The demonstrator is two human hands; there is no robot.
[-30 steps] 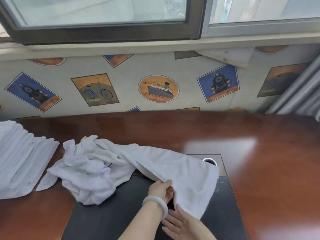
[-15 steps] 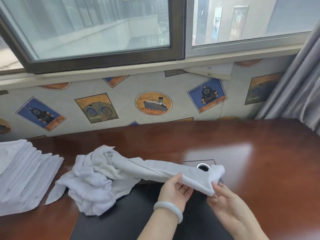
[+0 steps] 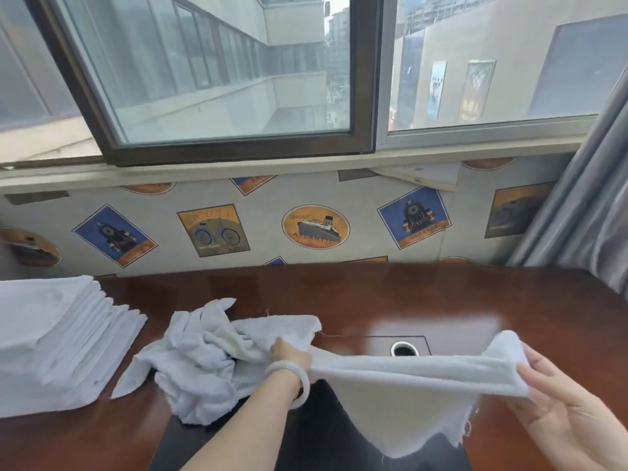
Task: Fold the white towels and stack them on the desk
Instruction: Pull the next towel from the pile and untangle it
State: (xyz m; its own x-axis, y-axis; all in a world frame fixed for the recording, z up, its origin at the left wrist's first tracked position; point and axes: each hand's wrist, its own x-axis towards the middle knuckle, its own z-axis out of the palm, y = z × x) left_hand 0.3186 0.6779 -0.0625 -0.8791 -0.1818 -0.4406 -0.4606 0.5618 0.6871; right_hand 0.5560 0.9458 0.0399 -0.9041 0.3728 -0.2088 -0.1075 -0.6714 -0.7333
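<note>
left hand [image 3: 290, 355] is gripping one end of the white towel [image 3: 404, 382] | right hand [image 3: 557, 399] is pinching the other end | towel is hanging stretched between them over the desk [image 3: 441, 294] | crumpled towels [image 3: 197, 362] are lying against the left hand | folded stack [image 3: 57, 341] is sitting at the desk's left end

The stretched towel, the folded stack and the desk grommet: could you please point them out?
stretched towel [image 3: 401, 385], head view, middle of the hanging cloth.
folded stack [image 3: 47, 338], head view, top towel's flat face.
desk grommet [image 3: 403, 350], head view, its dark centre.
</note>
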